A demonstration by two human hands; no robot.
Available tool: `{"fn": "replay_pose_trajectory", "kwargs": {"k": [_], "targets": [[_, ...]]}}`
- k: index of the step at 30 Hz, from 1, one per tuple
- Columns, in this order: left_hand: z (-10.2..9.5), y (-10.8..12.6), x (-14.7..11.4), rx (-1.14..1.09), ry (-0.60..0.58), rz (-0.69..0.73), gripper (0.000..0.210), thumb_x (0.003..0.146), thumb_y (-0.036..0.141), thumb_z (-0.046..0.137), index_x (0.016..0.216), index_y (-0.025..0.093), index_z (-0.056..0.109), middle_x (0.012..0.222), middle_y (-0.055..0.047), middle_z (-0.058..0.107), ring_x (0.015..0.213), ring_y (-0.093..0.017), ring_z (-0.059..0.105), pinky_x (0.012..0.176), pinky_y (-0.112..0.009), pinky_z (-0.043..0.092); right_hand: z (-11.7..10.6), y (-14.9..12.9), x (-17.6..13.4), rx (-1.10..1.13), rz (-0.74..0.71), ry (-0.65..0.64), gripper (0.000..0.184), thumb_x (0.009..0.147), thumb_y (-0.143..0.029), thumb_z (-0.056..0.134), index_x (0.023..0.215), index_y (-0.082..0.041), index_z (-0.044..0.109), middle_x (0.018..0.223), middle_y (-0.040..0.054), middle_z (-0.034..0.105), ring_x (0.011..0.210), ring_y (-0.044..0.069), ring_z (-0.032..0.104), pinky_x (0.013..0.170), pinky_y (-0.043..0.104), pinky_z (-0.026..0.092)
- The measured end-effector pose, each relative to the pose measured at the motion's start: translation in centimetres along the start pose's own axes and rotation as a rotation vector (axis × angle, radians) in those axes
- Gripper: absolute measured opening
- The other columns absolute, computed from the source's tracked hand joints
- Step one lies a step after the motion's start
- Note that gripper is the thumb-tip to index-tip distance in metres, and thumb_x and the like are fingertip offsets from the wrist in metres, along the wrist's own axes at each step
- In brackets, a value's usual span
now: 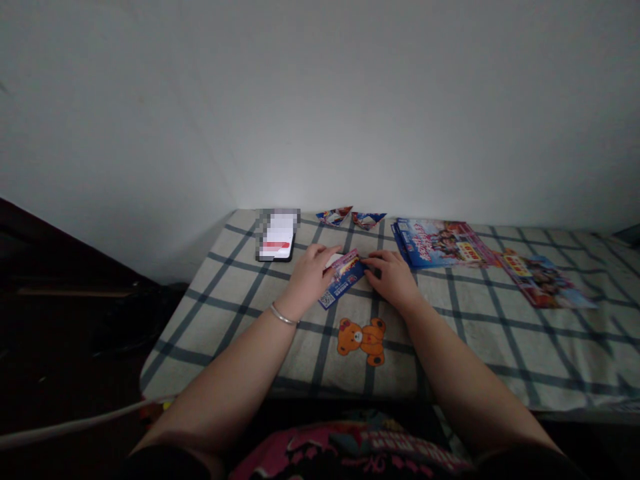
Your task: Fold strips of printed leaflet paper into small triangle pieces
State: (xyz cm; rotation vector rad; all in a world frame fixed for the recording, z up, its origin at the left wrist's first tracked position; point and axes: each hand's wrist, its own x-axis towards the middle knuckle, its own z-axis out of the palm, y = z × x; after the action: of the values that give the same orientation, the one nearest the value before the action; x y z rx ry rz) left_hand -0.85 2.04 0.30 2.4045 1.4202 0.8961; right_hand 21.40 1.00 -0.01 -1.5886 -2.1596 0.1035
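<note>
- So I'm standing here and the person's got a folded flyer [344, 283] mid-frame, lying slantwise on the bench [193, 343], and both hands are on it.
- Left hand [315, 272], left of center: half curled, palm down, thumb and fingers over the paper's left side. Looks like it's there to stop the paper sliding, imo. A silver bracelet [283, 316] sits on that wrist.
- Right hand [393, 277], just right of center: loosely curled too, fingertips touching the right end of the paper. Probably a steadying thing, one hand per end. Can't tell from here if either hand is really pinching it or only pressing.
- Phone [280, 240] upper left of the bench, face up, screen lit and partly blurred out. I'd guess it's there so it can be glanced at without being in the way.
- Two pointy printed paper pieces, a left one [336, 216] and a right one [369, 220], are side by side near the wall [320, 120], seemingly parked out of the work spot.
- Flyer stack [435, 243] right of center plus a loose flyer [547, 279] farther right, probably kept there for easy reach.
- Checked cloth [505, 347] underneath, with an orange bear [361, 341] lower center.
</note>
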Motion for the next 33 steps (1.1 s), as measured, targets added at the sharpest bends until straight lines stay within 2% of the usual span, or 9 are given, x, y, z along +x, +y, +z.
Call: {"fn": "replay_pose_trajectory", "kwargs": {"k": [4,8,10,14,19,24,28,33], "targets": [[-0.4,0.3,0.1,-0.070,0.037,-0.028,0.043,0.089,0.016,0.053,0.131,0.024,0.049,0.118,-0.007,0.060,0.108,-0.020,0.058,0.096,-0.036,0.048,0.2,0.2,0.1,0.073,0.005,0.021,0.027,0.086,-0.027,0.055,0.108,-0.023,0.071,0.114,0.0071,0.066,0.108,0.023,0.056,0.099,0.040,0.043],[-0.8,0.5,0.1,-0.070,0.068,-0.101,0.044,0.090,0.023,0.055,0.133,0.022,0.048,0.116,-0.007,0.064,0.094,-0.018,0.063,0.084,-0.032,0.052,0.1,0.3,0.3,0.179,0.015,0.118,0.033,0.086,-0.026,0.054,0.116,-0.020,0.067,0.113,0.0086,0.065,0.107,0.022,0.057,0.098,0.038,0.045],[-0.9,0.5,0.1,-0.061,0.079,-0.094,0.041,0.091,0.026,0.055,0.132,0.023,0.050,0.116,-0.007,0.065,0.092,-0.018,0.064,0.082,-0.032,0.052,0.0,0.2,0.3,0.233,0.025,0.160,0.036,0.087,-0.027,0.054,0.121,-0.019,0.064,0.111,0.0091,0.064,0.104,0.021,0.058,0.095,0.035,0.047],[-1.1,0.5,0.1,-0.017,0.096,-0.001,0.034,0.091,0.027,0.056,0.125,0.022,0.056,0.109,-0.006,0.068,0.091,-0.019,0.064,0.082,-0.033,0.050,-0.2,-0.1,0.2,0.297,0.018,0.196,0.037,0.088,-0.028,0.054,0.123,-0.021,0.062,0.109,0.0082,0.063,0.096,0.019,0.060,0.083,0.032,0.052],[-1.4,0.6,0.2,0.047,0.204,0.165,0.020,0.088,0.027,0.062,0.106,0.019,0.066,0.086,-0.004,0.069,0.083,-0.021,0.062,0.080,-0.037,0.048,-0.3,-0.3,0.0,0.343,-0.127,0.293,0.018,0.088,-0.024,0.056,0.101,-0.024,0.069,0.098,0.0063,0.064,0.093,0.020,0.061,0.081,0.033,0.053],[-1.8,0.6,0.2,-0.009,0.323,0.316,0.010,0.087,0.018,0.060,0.092,0.022,0.068,0.093,-0.002,0.071,0.096,-0.019,0.061,0.090,-0.038,0.046,-0.3,-0.2,-0.1,0.328,-0.182,0.370,0.012,0.088,-0.022,0.057,0.090,-0.024,0.068,0.091,0.0051,0.065,0.088,0.019,0.061,0.079,0.033,0.053],[-1.7,0.2,0.2,0.022,0.234,0.329,0.017,0.084,0.011,0.059,0.092,0.024,0.067,0.098,0.001,0.073,0.105,-0.020,0.057,0.095,-0.041,0.043,-0.8,-0.2,-0.2,0.157,-0.179,0.286,0.009,0.088,-0.021,0.059,0.090,-0.024,0.068,0.095,0.0053,0.066,0.092,0.021,0.059,0.082,0.036,0.050],[-1.3,0.0,0.3,0.134,0.019,0.303,0.010,0.086,0.017,0.061,0.089,0.024,0.067,0.097,0.001,0.072,0.097,-0.021,0.058,0.091,-0.042,0.039,-0.9,-0.1,-0.1,-0.019,-0.142,0.084,0.005,0.084,-0.022,0.065,0.086,-0.023,0.069,0.096,0.0054,0.067,0.095,0.024,0.056,0.082,0.037,0.048]]}}
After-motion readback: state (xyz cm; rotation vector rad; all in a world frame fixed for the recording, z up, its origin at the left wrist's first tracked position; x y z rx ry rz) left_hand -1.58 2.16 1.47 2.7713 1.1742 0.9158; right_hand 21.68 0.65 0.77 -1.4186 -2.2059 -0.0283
